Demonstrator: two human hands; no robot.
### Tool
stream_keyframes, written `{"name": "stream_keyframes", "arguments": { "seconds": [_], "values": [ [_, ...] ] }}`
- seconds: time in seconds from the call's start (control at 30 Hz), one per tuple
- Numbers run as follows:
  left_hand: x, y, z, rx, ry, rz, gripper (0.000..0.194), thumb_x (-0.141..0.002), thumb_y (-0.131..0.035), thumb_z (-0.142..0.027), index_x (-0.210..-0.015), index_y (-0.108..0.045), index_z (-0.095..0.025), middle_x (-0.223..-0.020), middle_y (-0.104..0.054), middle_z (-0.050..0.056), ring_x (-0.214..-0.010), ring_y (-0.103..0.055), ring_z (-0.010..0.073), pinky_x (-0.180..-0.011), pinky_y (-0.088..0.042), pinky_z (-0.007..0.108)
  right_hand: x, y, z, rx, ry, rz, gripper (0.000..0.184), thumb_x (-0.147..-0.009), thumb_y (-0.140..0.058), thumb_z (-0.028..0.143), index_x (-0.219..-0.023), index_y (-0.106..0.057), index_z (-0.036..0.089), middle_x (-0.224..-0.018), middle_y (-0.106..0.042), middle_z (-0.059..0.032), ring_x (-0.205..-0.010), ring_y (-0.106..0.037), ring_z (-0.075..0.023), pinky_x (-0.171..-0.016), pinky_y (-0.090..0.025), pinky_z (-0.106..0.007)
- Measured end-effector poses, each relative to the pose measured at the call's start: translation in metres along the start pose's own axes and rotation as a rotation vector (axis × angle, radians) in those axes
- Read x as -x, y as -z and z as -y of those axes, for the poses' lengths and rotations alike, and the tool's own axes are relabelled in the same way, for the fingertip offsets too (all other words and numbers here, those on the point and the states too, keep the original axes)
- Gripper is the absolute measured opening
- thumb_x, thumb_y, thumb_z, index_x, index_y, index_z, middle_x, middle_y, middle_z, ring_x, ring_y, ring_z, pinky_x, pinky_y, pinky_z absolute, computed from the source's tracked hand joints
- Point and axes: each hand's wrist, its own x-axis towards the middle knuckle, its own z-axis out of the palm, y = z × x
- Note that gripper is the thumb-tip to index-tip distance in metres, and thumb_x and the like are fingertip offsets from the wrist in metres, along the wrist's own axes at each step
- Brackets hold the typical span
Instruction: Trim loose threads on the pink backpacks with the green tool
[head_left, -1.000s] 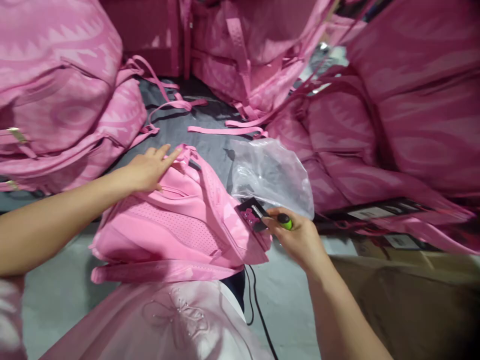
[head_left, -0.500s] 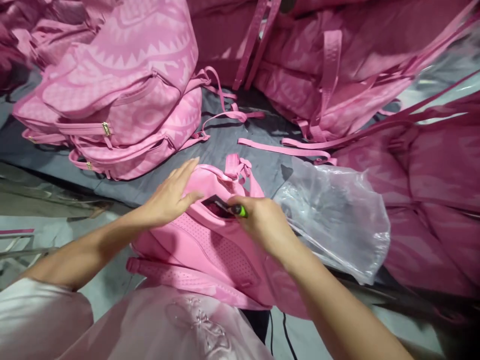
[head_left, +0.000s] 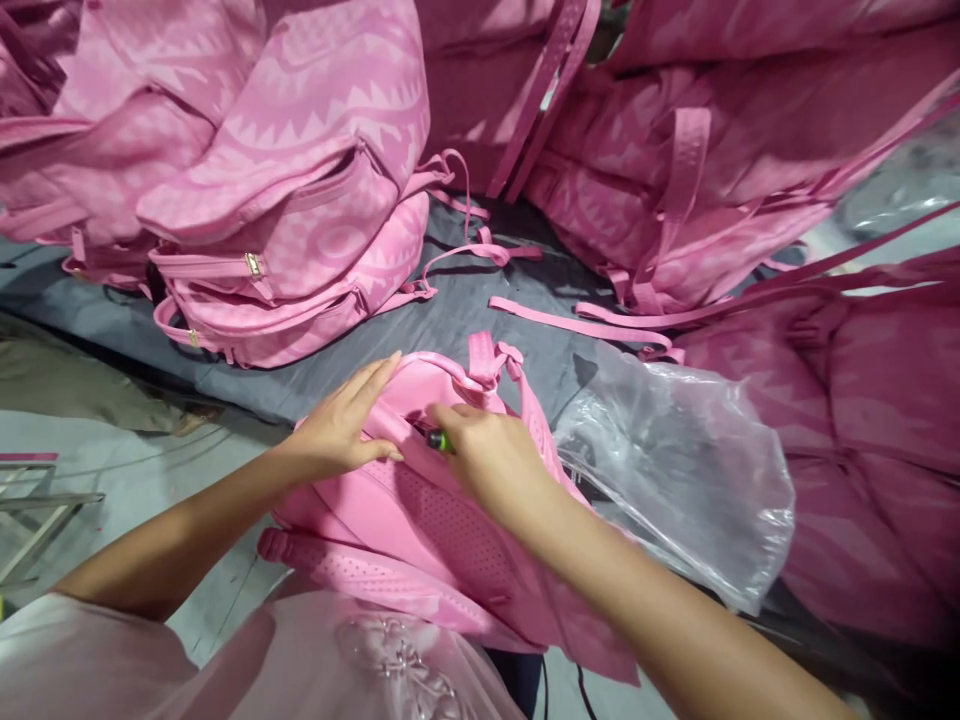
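My right hand (head_left: 491, 455) grips a black-tipped green cylinder (head_left: 438, 441); leftward, my spread left hand (head_left: 341, 425) touches a pink perforated-fabric backpack (head_left: 442, 505).

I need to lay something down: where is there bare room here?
Grey cloth shows between the left backpack stack, the loose straps and the handled backpack; a narrow strip also runs in front of that stack. It's crowded to the right, where a plastic bag lies beside more backpacks.
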Motion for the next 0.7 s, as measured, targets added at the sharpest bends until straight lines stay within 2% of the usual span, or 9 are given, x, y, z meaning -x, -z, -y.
{"name": "stream_keyframes", "arguments": {
  "seconds": [0.07, 0.13, 0.2, 0.27, 0.33, 0.4, 0.5, 0.6, 0.7],
  "values": [
    [0.003, 0.001, 0.001, 0.017, 0.012, -0.008, 0.12, -0.077, -0.083, -0.032, -0.164, 0.0, -0.033, -0.17, -0.021, 0.011, -0.157, -0.026, 0.0294, -0.128, -0.028, 0.046, -0.015, -0.003, 0.01, -0.141, 0.044, -0.068, 0.025, -0.095, -0.061, 0.032, -0.114, -0.071, 0.019, -0.097, -0.077, -0.0087, -0.085, -0.073, -0.0233, -0.066, -0.045, -0.027],
    [0.005, 0.002, 0.004, 0.024, 0.03, -0.011, 0.117, -0.078, -0.08, -0.028, -0.164, -0.001, -0.033, -0.171, -0.02, 0.009, -0.156, -0.027, 0.0279, -0.127, -0.031, 0.044, -0.031, -0.005, 0.017, -0.225, 0.097, -0.068, 0.021, -0.094, -0.062, 0.032, -0.106, -0.074, 0.019, -0.093, -0.077, -0.0081, -0.084, -0.072, -0.0229, -0.066, -0.045, -0.027],
    [0.006, 0.001, 0.007, 0.023, 0.048, -0.01, 0.115, -0.079, -0.078, -0.025, -0.164, -0.001, -0.034, -0.171, -0.019, 0.008, -0.157, -0.026, 0.0267, -0.127, -0.031, 0.042, -0.04, -0.003, 0.019, -0.221, 0.146, -0.064, 0.022, -0.095, -0.061, 0.034, -0.1, -0.075, 0.018, -0.09, -0.077, -0.0086, -0.081, -0.072, -0.0227, -0.066, -0.045, -0.027],
    [0.007, 0.001, 0.01, 0.028, 0.068, -0.022, 0.114, -0.081, -0.075, -0.025, -0.164, 0.001, -0.033, -0.171, -0.018, 0.009, -0.157, -0.027, 0.0266, -0.125, -0.033, 0.042, -0.037, 0.001, 0.013, -0.148, 0.203, -0.054, 0.027, -0.098, -0.059, 0.038, -0.103, -0.075, 0.017, -0.09, -0.076, -0.01, -0.081, -0.072, -0.0232, -0.067, -0.047, -0.028],
    [0.006, 0.0, 0.011, 0.047, 0.124, -0.035, 0.113, -0.082, -0.073, -0.027, -0.165, 0.003, -0.028, -0.17, -0.023, 0.013, -0.155, -0.031, 0.0285, -0.122, -0.037, 0.043, -0.022, 0.004, 0.002, -0.022, 0.203, 0.017, 0.023, -0.099, -0.057, 0.03, -0.105, -0.074, 0.017, -0.095, -0.077, -0.0117, -0.087, -0.073, -0.0232, -0.073, -0.049, -0.028],
    [0.004, -0.002, 0.012, 0.075, 0.246, -0.038, 0.112, -0.082, -0.074, -0.033, -0.165, 0.0, -0.021, -0.163, -0.035, 0.019, -0.15, -0.04, 0.0324, -0.117, -0.042, 0.046, -0.002, 0.003, -0.013, 0.093, 0.122, 0.11, 0.017, -0.095, -0.058, 0.016, -0.101, -0.074, 0.016, -0.096, -0.077, -0.0132, -0.089, -0.074, -0.0228, -0.075, -0.051, -0.028],
    [0.001, -0.002, 0.012, 0.127, 0.377, -0.01, 0.1, -0.078, -0.075, -0.044, -0.161, -0.026, -0.016, -0.15, -0.054, 0.02, -0.14, -0.052, 0.0365, -0.113, -0.045, 0.048, 0.029, -0.005, -0.031, 0.184, -0.023, 0.157, 0.018, -0.086, -0.061, 0.003, -0.094, -0.074, 0.013, -0.088, -0.076, -0.0149, -0.082, -0.075, -0.0236, -0.07, -0.051, -0.027],
    [0.001, 0.0, 0.017, 0.232, 0.356, 0.031, 0.083, -0.075, -0.076, -0.05, -0.147, -0.049, -0.02, -0.142, -0.063, 0.011, -0.132, -0.06, 0.0336, -0.112, -0.046, 0.044, 0.06, -0.012, -0.04, 0.192, -0.098, 0.094, 0.03, -0.085, -0.056, 0.0, -0.104, -0.073, 0.015, -0.094, -0.076, -0.0125, -0.081, -0.074, -0.022, -0.068, -0.051, -0.026],
    [0.006, 0.004, 0.021, 0.319, 0.295, 0.07, 0.07, -0.077, -0.072, -0.052, -0.137, -0.058, -0.018, -0.133, -0.069, 0.008, -0.123, -0.065, 0.0297, -0.109, -0.048, 0.039, 0.086, -0.014, -0.054, 0.106, -0.27, -0.156, 0.046, -0.087, -0.052, 0.003, -0.125, -0.067, 0.022, -0.108, -0.075, -0.0086, -0.093, -0.072, -0.0203, -0.075, -0.051, -0.025]
  ]
}}
